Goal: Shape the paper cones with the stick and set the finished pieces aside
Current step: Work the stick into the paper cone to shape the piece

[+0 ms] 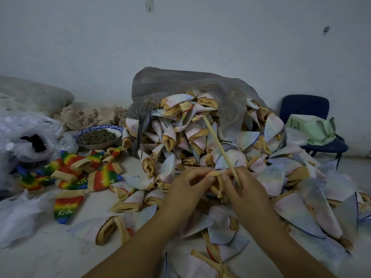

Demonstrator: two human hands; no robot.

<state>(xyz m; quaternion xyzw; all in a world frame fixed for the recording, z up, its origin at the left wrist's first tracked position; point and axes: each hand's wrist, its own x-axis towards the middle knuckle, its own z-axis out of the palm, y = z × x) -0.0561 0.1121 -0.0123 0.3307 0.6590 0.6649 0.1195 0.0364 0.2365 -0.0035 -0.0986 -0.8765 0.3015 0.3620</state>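
Both my hands meet over a pale paper cone with a tan rolled fabric rim [216,184], held low in front of me just above the heap. My left hand [184,190] pinches the rim between thumb and curled fingers. My right hand [246,192] grips the cone's other side and the lower end of a single thin, light wooden stick [220,149], which slants up and to the left over the pile. Both forearms reach in from the bottom edge.

Behind, a crumpled grey translucent plastic bag [180,85] spills pale cones [200,135], too many to count, across the off-white surface [50,249]. To the left lie about eight overlapping rainbow-striped cones [74,171]. Past them sits one blue-rimmed bowl of dark seeds [98,136], with a white crinkled plastic bag [24,127] at the far left. At right, one dark blue chair [305,107] carries a light green paper bag [313,129] against a bare whitish wall [200,37].
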